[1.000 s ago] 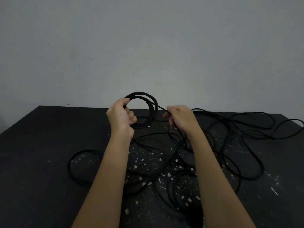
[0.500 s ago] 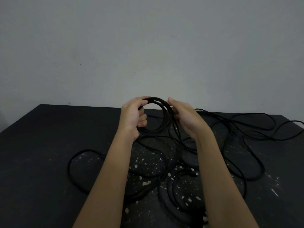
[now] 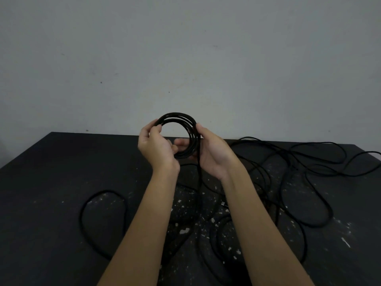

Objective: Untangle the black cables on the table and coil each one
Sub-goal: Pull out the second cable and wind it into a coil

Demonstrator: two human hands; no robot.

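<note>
A small coil of black cable (image 3: 181,118) is held upright above the far middle of the black table (image 3: 51,172). My left hand (image 3: 155,146) pinches its left rim between thumb and fingers. My right hand (image 3: 212,150) wraps round the coil's right side, thumb on top. A loose strand (image 3: 199,182) drops from the coil between my wrists down to the table. Tangled black cables (image 3: 299,182) sprawl over the table's right half, and one loop (image 3: 103,219) lies to the left of my left forearm.
A plain grey wall (image 3: 185,58) stands right behind the table's far edge. White paint flecks (image 3: 184,231) dot the tabletop between my arms. More cable loops (image 3: 218,240) lie under my right forearm near the front.
My right hand has come from the stretched strand to the coil and now holds its right side. Both hands and the coil have shifted right and slightly up.
</note>
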